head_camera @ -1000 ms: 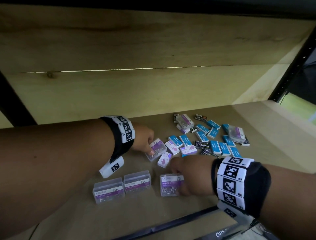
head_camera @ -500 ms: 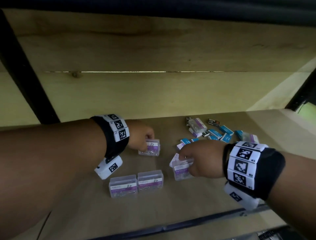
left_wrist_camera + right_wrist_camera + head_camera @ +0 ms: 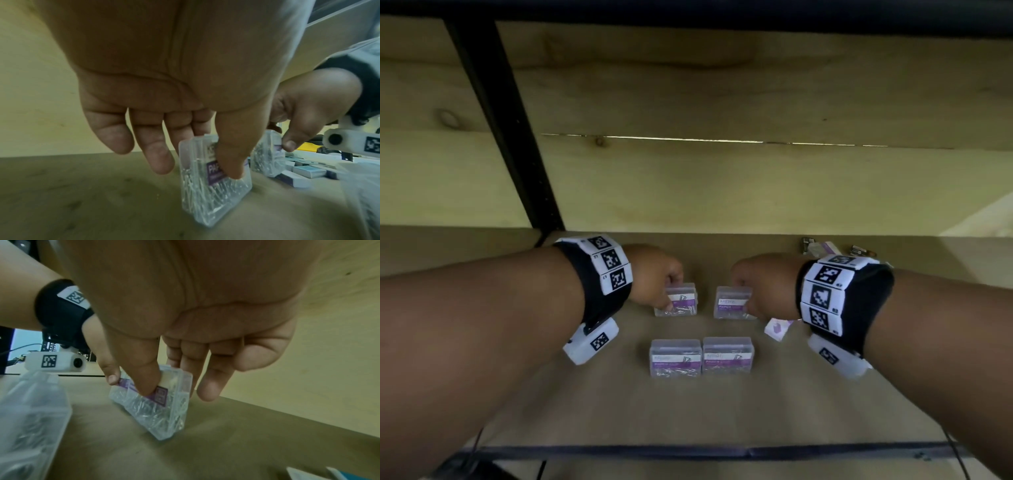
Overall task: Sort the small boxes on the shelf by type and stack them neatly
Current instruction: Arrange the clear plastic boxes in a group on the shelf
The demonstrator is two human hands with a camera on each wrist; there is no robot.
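Both hands have drawn leftward away from the scattered pile, each carrying a clear paper-clip box to a spot just behind the two boxes (image 3: 701,357) already standing side by side near the shelf (image 3: 722,411) front. Left hand (image 3: 654,279) pinches its box (image 3: 677,301) between thumb and fingers — upright, its bottom edge on the shelf. Right hand (image 3: 763,284) pinches the second box (image 3: 731,303) likewise, apart from the first — a white-and-purple carton (image 3: 777,329) lies just beside that wrist.
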